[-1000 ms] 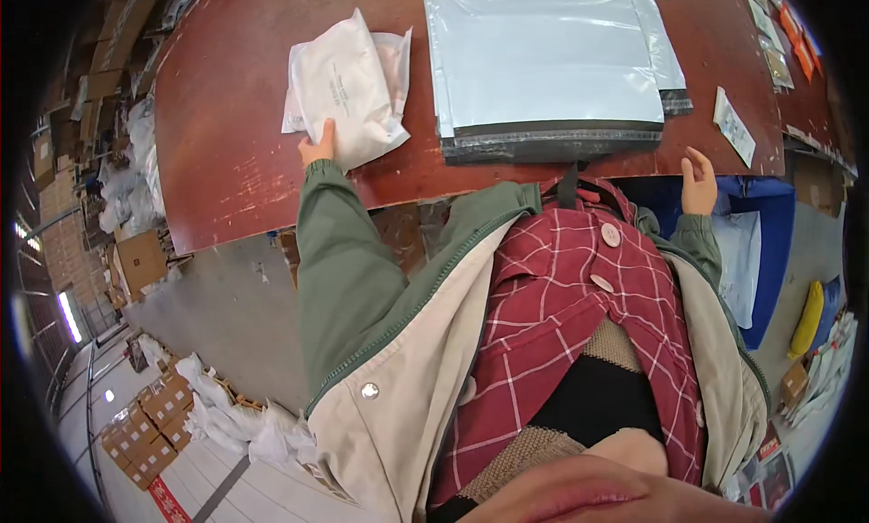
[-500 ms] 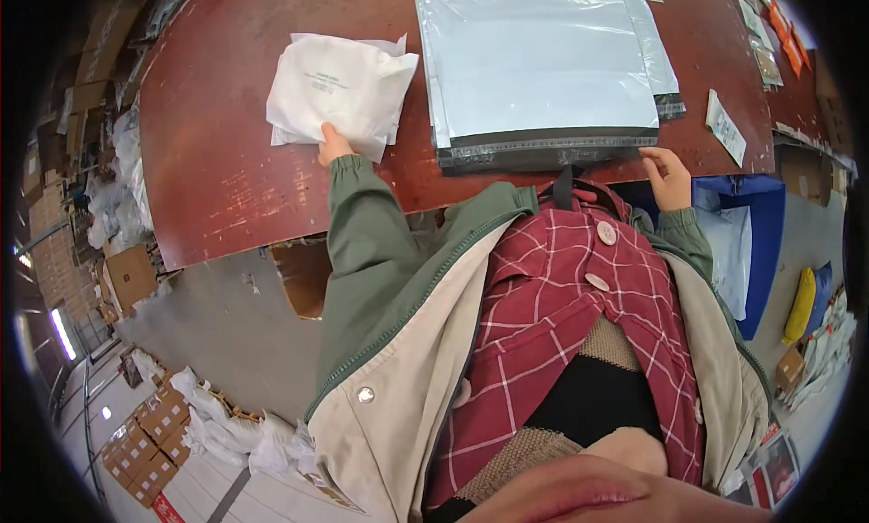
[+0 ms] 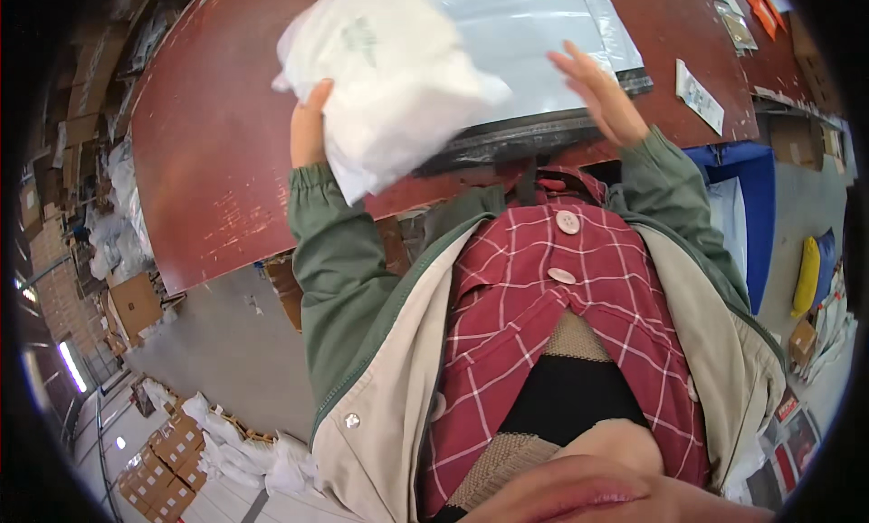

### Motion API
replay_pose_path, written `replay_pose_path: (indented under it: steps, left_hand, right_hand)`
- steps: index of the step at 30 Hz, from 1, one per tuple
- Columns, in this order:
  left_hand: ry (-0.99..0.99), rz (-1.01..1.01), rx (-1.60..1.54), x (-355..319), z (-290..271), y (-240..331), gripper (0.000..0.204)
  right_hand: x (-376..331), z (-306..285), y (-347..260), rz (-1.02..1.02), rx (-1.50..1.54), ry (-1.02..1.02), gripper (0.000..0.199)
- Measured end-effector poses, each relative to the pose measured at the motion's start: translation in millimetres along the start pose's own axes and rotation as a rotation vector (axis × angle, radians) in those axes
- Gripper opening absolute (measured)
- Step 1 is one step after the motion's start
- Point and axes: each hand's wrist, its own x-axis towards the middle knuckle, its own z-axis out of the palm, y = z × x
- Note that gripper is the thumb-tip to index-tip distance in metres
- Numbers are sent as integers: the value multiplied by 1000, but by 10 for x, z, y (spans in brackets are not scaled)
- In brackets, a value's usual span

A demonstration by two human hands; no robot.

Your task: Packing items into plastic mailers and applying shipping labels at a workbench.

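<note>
A soft white package point(image 3: 389, 80) with faint print is lifted off the table, held at its left edge by my left hand point(image 3: 310, 125). The thumb lies on top of it; the other fingers are hidden beneath. My right hand point(image 3: 605, 93) is raised over the pale grey mailing bags, fingers stretched out and slightly blurred, holding nothing. Those stacked plastic mailing bags point(image 3: 534, 34), with a black strip along the near edge, lie on the table in front of me. The package covers their left part.
The worn red table point(image 3: 208, 143) spans the front. A printed card point(image 3: 699, 98) lies at its right, with orange items point(image 3: 759, 5) beyond. Below the right edge stands a blue bin point(image 3: 756, 206) holding a pale bag. Cardboard boxes point(image 3: 167, 451) are stacked on the floor lower left.
The white package has risen from the table and shifted right, over the mailing bags, in my left hand. My right hand has moved up and left from the bags' near edge, fingers now extended.
</note>
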Motion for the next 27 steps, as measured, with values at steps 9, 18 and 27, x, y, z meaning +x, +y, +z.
replay_pose_path:
  steps: [9,18,27]
  left_hand:
    - [-720,36,-22,-160,1495,-337,59]
    - [-468,685,1650,403,648,-1655,30]
    - [-426,361,1125,588,543,-1118,30]
  right_hand:
    - [355,-186,13,292,823,-99,56]
    - [-251,-728,210,303,334,-13,52]
    - [-273,-68,767,558,-178,-351,48]
